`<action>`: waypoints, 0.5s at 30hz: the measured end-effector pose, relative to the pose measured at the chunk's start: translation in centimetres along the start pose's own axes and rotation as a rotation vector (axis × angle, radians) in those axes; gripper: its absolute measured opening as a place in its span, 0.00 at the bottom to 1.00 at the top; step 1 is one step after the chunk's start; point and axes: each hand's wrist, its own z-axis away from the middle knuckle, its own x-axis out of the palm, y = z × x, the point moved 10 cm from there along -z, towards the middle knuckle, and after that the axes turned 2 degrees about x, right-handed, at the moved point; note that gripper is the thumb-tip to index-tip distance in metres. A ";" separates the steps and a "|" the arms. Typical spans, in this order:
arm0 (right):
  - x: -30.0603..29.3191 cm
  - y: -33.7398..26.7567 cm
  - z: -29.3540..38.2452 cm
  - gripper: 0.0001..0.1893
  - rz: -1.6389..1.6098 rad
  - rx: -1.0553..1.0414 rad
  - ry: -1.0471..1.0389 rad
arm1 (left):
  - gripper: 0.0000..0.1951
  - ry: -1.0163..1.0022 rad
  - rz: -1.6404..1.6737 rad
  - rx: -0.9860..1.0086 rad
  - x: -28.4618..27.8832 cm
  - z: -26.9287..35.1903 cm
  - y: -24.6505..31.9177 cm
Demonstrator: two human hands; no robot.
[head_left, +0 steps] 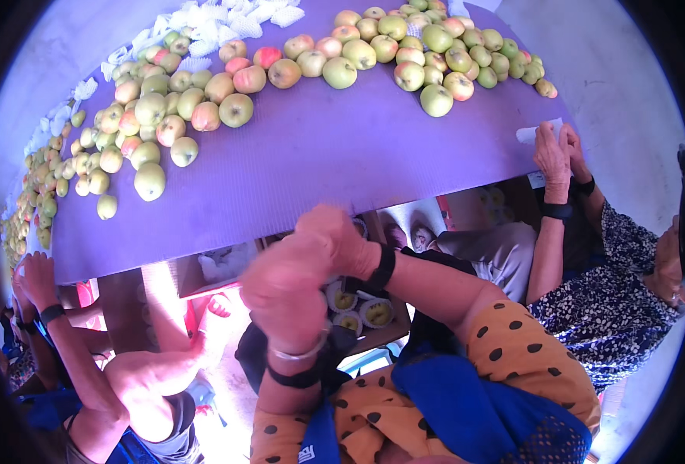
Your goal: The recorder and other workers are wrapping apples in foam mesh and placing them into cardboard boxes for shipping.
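My left hand (287, 290), with a bracelet and a dark band at the wrist, is raised in front of me and blurred. Against it is my right hand (333, 235), also blurred, near the front edge of the purple-looking table (319, 151). The fingers overlap, so anything between them is hidden. Below my hands a cardboard box (391, 330) holds several apples (377, 313) in white foam nets. Many loose green and red apples (237, 110) lie across the table beyond my hands.
White foam nets (226, 26) are heaped along the far side. On the right, a co-worker's hands (554, 151) hold a white foam net (528, 134). Another co-worker's hand (38, 278) is at the left table edge. A box with white material (226, 264) stands under the table edge.
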 end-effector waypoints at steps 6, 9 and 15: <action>0.0 -0.3 -0.7 0.14 0.030 -0.032 -0.035 | 0.22 -0.135 -0.131 0.106 0.7 0.6 0.8; -0.2 -0.2 -0.9 0.14 -0.068 -0.010 -0.054 | 0.26 -0.152 0.214 -0.020 1.4 -0.2 0.1; -0.1 -0.2 -1.2 0.09 -0.226 0.098 -0.104 | 0.24 -0.070 0.291 -0.011 -1.2 -1.5 -0.4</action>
